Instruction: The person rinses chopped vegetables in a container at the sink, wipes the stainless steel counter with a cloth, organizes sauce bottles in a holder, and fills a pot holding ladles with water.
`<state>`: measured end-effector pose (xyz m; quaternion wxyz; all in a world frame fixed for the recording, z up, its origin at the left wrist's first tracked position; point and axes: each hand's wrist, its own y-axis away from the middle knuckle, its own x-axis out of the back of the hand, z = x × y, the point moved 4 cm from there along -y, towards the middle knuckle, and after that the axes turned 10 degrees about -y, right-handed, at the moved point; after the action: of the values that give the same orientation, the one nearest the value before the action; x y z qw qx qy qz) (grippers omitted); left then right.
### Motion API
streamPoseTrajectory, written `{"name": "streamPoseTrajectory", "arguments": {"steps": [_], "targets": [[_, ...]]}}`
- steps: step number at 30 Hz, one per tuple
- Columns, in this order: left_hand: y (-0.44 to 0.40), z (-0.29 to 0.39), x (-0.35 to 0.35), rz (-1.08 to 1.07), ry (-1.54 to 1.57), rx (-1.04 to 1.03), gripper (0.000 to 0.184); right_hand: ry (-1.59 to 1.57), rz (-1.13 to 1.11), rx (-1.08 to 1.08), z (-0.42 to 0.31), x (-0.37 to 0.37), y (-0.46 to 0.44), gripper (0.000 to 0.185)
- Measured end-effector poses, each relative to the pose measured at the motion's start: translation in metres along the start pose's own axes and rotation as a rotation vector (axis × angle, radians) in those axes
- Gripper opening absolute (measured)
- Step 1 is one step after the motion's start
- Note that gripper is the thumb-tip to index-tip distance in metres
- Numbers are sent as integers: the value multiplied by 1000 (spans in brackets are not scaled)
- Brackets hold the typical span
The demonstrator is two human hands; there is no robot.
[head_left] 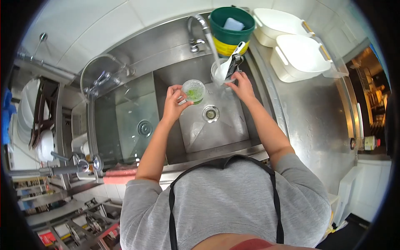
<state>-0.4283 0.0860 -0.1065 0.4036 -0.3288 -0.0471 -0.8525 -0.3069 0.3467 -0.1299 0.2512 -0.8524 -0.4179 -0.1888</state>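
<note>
Clear tub (201,86) of green bits (192,93), clear container (214,71) of utensils (230,65), both over sink (204,133)

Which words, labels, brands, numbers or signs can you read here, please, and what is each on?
No text can be read.
White handle by the right hand: dark marking, too small to read.
Bottle at the far right: label too blurred to read.

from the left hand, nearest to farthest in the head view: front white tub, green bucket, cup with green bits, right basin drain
1. cup with green bits, in the left hand
2. drain, right basin floor
3. green bucket, behind basin
4. front white tub, right counter
</note>
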Motion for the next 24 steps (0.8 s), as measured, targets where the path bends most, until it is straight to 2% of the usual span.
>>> {"name": "streamPoseTrajectory", "arguments": {"steps": [2, 11, 15, 18, 24], "targets": [[18, -8, 13, 35, 50, -2, 34, -10, -77, -44, -2, -23, -4, 33], [52, -13, 28, 131, 20, 25, 31, 5, -77, -32, -5, -41, -3, 33], [64, -13, 17, 150, 128, 81, 32, 8, -66, -16, -4, -42, -2, 34], [79, -10, 6, 157, 109, 44, 32, 11, -73, -2, -8, -38, 1, 34], [105, -19, -17, 82, 202, 126, 32, 28, -84, -44, -10, -39, 6, 35]]}}
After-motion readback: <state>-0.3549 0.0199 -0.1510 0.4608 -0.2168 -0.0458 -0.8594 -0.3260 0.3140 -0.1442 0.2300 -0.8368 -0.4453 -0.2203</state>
